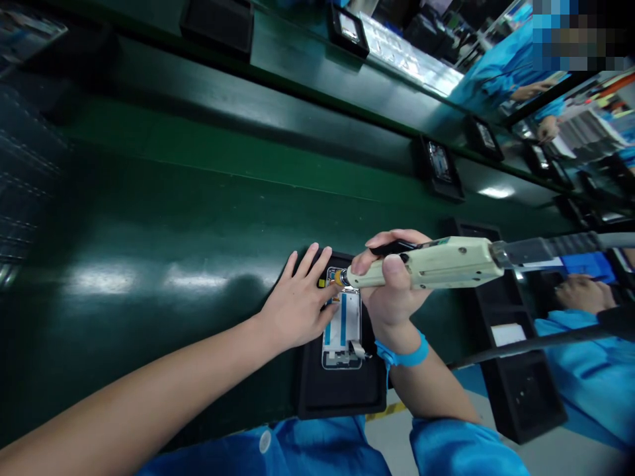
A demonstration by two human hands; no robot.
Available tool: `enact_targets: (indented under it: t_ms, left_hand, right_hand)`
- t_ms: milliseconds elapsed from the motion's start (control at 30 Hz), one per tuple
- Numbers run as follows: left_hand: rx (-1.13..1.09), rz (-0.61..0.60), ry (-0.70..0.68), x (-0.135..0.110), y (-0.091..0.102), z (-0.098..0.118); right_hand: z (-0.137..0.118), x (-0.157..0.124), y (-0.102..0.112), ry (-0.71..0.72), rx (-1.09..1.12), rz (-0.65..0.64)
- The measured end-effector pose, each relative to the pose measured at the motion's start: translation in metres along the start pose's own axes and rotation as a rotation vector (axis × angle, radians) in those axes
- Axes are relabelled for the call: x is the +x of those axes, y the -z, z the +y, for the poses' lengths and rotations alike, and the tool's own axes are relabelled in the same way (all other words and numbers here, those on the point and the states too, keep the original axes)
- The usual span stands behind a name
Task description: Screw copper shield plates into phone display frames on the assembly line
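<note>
My right hand (391,291) is closed around a cream electric screwdriver (431,263), whose tip points down at the top corner of an opened phone (342,327). The phone lies in a black tray (342,390) at the near edge of the green bench (163,218). My left hand (297,301) rests flat with fingers spread on the tray's left side, fingertips touching the phone's upper left edge. A blue wrist strap (404,357) circles my right wrist. The screwdriver's cable (570,248) runs off to the right.
Several black trays with phones (439,165) sit on the conveyor lane behind. A long black compartment tray (516,357) stands at the right of my tray. Another person in a blue coat (580,350) works at the right, and others (496,66) at the far side.
</note>
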State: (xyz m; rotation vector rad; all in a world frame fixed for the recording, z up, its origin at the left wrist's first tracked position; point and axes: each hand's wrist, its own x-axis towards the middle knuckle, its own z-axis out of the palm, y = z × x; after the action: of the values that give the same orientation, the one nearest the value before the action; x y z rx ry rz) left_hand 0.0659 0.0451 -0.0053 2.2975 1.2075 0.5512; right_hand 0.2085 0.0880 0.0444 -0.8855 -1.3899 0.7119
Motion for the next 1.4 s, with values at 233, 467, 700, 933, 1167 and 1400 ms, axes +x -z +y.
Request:
enact_targets:
  t_ms: [233,467,700,933,1167,1400]
  left_hand:
    - [0.006,-0.005,0.001,0.0006,0.0004,0.0004]
    - [0.009,-0.010,-0.002,0.0008,0.0003,0.0003]
    - [0.000,-0.018,0.002,0.0009,0.0022,0.0012]
    - [-0.007,-0.021,0.002,0.0015,0.0021,0.0013]
    - [-0.006,0.006,0.001,-0.0005,-0.0001,0.0013]
    - [0.053,0.015,0.026,0.0004,0.0002,0.0045]
  right_hand:
    - [0.0008,-0.0019,0.0002,0.013,0.019,-0.013]
    - [0.0014,-0.0023,0.0000,0.034,0.095,-0.027]
    - [0.0032,-0.0039,0.0007,0.038,0.048,-0.042]
    - [0.0052,-0.0054,0.0012,0.053,-0.014,-0.039]
    - [0.0056,-0.0053,0.0005,0.014,0.017,-0.037]
    - [-0.0021,-0.0064,-0.0012,-0.064,0.130,0.019]
